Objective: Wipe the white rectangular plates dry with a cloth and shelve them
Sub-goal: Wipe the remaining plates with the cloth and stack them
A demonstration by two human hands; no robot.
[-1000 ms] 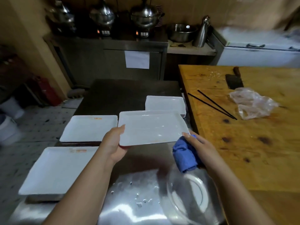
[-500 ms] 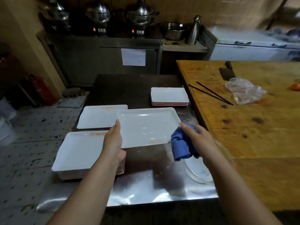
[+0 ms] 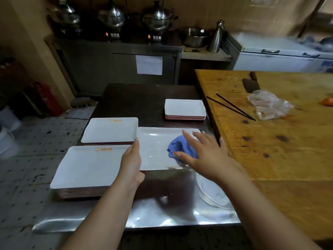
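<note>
Two stacks [image 3: 86, 166] of plates wait at the left of the steel table [image 3: 162, 219]. The left hand [image 3: 132, 160] grips the near-left edge of one plate [image 3: 155, 147], likely steadying it above the table for wiping. The right hand [image 3: 203, 152], fingers spread flat, presses the cloth [image 3: 177, 147] on it — mid-wipe, I judge. A smaller stack [image 3: 184, 109] sits behind. Rightward, a wooden table [image 3: 279, 141] with chopsticks [image 3: 232, 107]; pots [image 3: 156, 18] line the back counter.

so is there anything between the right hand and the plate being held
Only the blue cloth: the right hand presses it onto the plate, which the left hand grips by its left edge.
</note>
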